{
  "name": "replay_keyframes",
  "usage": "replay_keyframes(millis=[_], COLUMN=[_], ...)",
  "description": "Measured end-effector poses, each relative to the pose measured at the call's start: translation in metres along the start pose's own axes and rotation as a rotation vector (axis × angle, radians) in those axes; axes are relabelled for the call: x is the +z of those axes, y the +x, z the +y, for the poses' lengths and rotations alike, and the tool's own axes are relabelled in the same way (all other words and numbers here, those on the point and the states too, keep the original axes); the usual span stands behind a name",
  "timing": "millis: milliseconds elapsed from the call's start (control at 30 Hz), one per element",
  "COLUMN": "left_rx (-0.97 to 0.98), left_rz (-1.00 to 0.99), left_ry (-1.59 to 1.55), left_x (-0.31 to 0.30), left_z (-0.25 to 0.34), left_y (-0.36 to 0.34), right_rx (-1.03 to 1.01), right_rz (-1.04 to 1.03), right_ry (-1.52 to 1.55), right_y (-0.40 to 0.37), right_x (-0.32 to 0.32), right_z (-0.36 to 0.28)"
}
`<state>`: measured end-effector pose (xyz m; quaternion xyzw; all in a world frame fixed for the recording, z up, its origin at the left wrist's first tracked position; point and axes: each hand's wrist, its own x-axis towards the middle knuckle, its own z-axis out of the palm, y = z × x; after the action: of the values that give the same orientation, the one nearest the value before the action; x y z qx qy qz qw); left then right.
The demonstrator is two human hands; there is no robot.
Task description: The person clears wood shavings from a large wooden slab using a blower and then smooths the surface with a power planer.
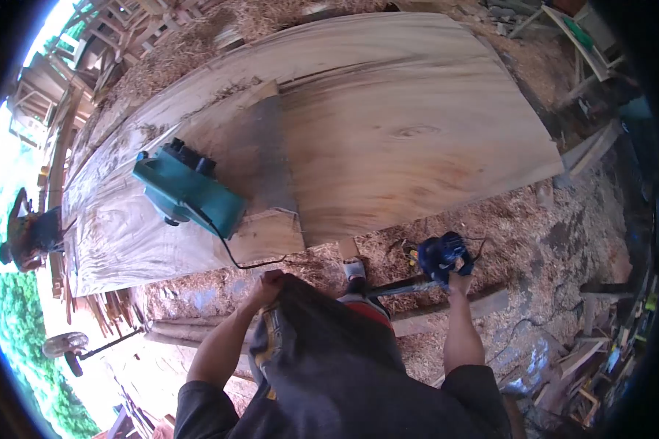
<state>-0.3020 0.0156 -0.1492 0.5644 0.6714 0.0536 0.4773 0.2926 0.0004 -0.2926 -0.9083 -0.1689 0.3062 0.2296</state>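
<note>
Just off the wooden panel's (pixel 425 139) near edge, the left hand's (pixel 271 284) fingers clutch the dark shirt (pixel 329 358), while the right hand's (pixel 459 276) fingers grip what looks like a dark-blue power tool (pixel 436 256). A teal corded power tool (pixel 190 189) rests on the panel's left part.

And here we are, looking straight down at our own dark, charcoal-toned shirt (pixel 329 366), loose and creased over the middle; over on its left side we pick out a patch of yellowish-grey print (pixel 269 335), folded too much for us to read; out wide come our short sleeves (pixel 472 395), the same dark cloth, leaving both forearms bare; bare too go our left hand (pixel 272 281) and right hand (pixel 458 278); and below the hem, we catch a flash of red cloth (pixel 373 313)!
</note>
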Motion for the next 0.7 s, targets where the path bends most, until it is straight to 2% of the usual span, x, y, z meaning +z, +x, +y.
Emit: replay_keyframes(millis=[33,100,167,200,267,300,367,400,500,600,633,700], left_rx=[0.020,0.060,0.205,0.276,0.189,0.143,0.064,0.028,-0.182,0.022,-0.082,-0.034], left_rz=[0.016,0.045,0.062,0.077,0.071,0.068,0.005,-0.019,-0.120,-0.078,-0.129,-0.138], left_ry=[0.022,0.065,0.182,0.240,-0.110,-0.287,-0.363,-0.402,-0.120,0.005,0.204,0.331], left_x=[0.004,0.027,0.073,0.095,0.099,0.099,0.089,0.080,0.052,0.038,0.028,0.017], left_z=[0.000,-0.014,-0.083,-0.116,-0.098,-0.084,-0.058,-0.045,-0.010,-0.011,-0.003,0.006], left_y=[0.002,0.022,0.055,0.071,0.062,0.053,0.044,0.042,0.026,0.005,-0.003,-0.018], right_rx=[-0.043,0.027,0.273,0.298,0.353,0.357,0.354,0.285,0.120,0.201,0.245,0.331], right_rz=[-0.037,-0.368,-0.802,-0.928,-1.172,-1.162,-1.147,-1.061,-0.847,-0.877,-0.901,-0.931], right_ry=[0.177,0.187,0.319,0.410,0.595,0.604,0.617,0.469,0.086,0.094,0.127,0.194], right_y=[-0.016,-0.053,-0.060,-0.079,-0.135,-0.139,-0.139,-0.133,-0.127,-0.150,-0.164,-0.188], right_x=[0.026,0.043,0.073,0.074,0.069,0.074,0.096,0.108,0.135,0.130,0.125,0.111], right_z=[0.007,-0.014,0.011,-0.005,-0.053,-0.053,-0.050,-0.047,-0.038,-0.055,-0.062,-0.076])
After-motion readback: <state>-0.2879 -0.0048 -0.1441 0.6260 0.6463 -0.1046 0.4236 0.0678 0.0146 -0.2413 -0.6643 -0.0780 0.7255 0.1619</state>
